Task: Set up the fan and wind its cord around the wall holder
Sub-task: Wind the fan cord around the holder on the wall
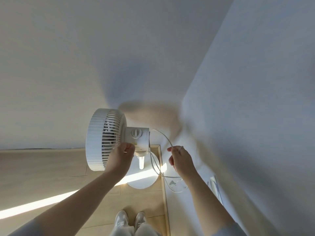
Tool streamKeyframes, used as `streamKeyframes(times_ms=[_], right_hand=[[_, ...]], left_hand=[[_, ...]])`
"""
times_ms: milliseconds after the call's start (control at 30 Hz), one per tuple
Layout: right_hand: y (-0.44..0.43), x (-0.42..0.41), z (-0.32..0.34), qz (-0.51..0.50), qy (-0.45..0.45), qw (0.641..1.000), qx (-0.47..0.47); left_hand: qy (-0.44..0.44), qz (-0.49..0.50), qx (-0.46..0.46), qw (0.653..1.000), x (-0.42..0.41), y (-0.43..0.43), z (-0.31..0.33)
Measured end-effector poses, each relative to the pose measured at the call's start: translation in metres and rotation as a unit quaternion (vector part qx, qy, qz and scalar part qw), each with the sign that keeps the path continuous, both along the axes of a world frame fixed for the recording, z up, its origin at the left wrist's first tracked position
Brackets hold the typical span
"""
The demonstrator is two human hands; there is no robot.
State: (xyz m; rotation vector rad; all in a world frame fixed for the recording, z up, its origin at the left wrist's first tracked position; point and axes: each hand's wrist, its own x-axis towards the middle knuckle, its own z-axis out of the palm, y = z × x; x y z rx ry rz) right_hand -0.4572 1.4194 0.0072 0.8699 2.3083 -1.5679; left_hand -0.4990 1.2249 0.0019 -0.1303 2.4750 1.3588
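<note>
White plastic is dominating the corner: the fan is standing on its round base on the wooden floor, close to the wall. The left hand is closing on the motor housing, probably steadying the head. The right hand is pinching the cord and lifting a loop clear, likely readying it for winding; no holder is showing.
</note>
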Motion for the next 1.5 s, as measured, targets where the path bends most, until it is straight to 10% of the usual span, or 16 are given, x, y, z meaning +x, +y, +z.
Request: streamKeyframes(times_ms=[600,1500], right_hand=[[-0.004,0.105,-0.103,0.066,0.098,0.981,0.154],[0.0,0.16,0.058,0.096,0.32,0.915,0.228]], left_hand=[[0.033,0.003,0.032,0.999,0.095,-0.012,-0.13],[0.056,-0.009,0.15,0.987,0.147,-0.012,-0.025]])
